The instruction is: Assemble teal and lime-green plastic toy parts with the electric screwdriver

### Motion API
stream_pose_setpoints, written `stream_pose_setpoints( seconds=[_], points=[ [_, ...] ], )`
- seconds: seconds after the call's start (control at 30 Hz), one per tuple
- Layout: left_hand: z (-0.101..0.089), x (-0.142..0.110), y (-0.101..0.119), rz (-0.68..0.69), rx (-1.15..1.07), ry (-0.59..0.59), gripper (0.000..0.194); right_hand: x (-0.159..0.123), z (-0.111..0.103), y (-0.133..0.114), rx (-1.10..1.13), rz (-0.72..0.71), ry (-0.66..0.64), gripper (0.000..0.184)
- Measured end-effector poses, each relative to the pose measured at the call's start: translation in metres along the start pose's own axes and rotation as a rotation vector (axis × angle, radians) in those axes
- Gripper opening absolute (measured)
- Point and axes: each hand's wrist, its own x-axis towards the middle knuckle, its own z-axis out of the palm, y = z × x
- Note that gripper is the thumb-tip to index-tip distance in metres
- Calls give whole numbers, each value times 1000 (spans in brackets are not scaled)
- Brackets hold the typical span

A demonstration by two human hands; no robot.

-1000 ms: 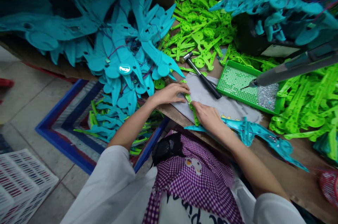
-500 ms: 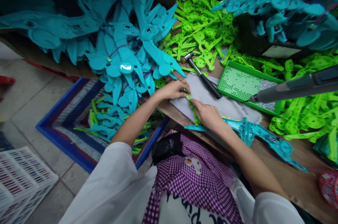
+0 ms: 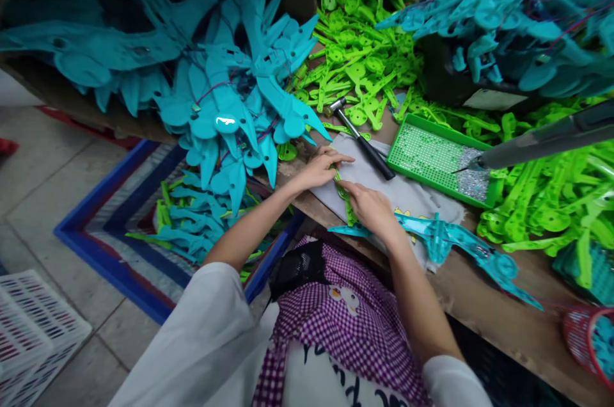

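A slim bright-green plastic part (image 3: 341, 193) lies over the edge of the grey cloth, between my hands. My left hand (image 3: 320, 169) pinches its far end, with the index finger stretched out over the cloth. Closed around the nearer half is my right hand (image 3: 370, 207), its index fingertip pressed on the part; the remaining fingers are partly hidden. A long turquoise plastic piece (image 3: 437, 231) lies beside and beneath my right wrist. The grey cloth (image 3: 330, 192) is under the work. Beyond my hands, a hammer (image 3: 367, 146) with a black handle rests on it.
A green perforated tray (image 3: 417, 150) holds small metal bits, with a dark powered screwdriver (image 3: 537, 141) hanging over it. Green parts (image 3: 364, 61) pile up behind. Turquoise pieces (image 3: 220, 93) spill from a box at left. A blue-rimmed crate (image 3: 103, 202) stands below; a red basket (image 3: 582, 336) is at right.
My left index finger has straightened out to the right over the cloth. My right hand has shifted slightly along the green part, and the whole view has turned a little.
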Motion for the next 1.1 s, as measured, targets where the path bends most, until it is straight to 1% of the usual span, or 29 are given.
stream_pose_setpoints(
  seconds=[0.1,0.2,0.27,0.33,0.37,0.4,0.43,0.5,0.63,0.73,0.83,0.93,1.1],
  points=[
    [2,-2,0,29,2,11,59,1,-1,2,97,130,50,39],
    [6,-7,3,40,24,44,55,6,-5,2,102,207,29,27],
    [10,-14,7,41,22,125,50,9,-7,1,90,225,25,22],
    [14,-23,13,49,21,231,39,10,-6,-1,89,255,53,22],
    [15,-28,15,56,27,258,33,10,-5,-1,92,266,72,22],
    [17,-33,17,63,35,256,26,10,-3,-1,97,268,89,23],
    [17,-37,19,70,42,226,21,9,-2,-1,102,265,103,23],
    [17,-42,20,65,53,137,16,6,1,0,111,256,125,23],
    [12,-38,22,2,97,38,10,-6,7,-5,117,232,174,22],
    [8,-34,25,-28,117,-20,9,-19,12,-12,50,169,204,25],
    [6,-32,27,-46,122,-36,9,-31,17,-14,-66,78,184,30],
    [6,-32,27,-32,117,-32,9,-36,23,-7,-151,-24,168,34],
    [7,-32,24,-23,121,-22,10,-36,31,4,-70,-42,226,32]
  ],
)
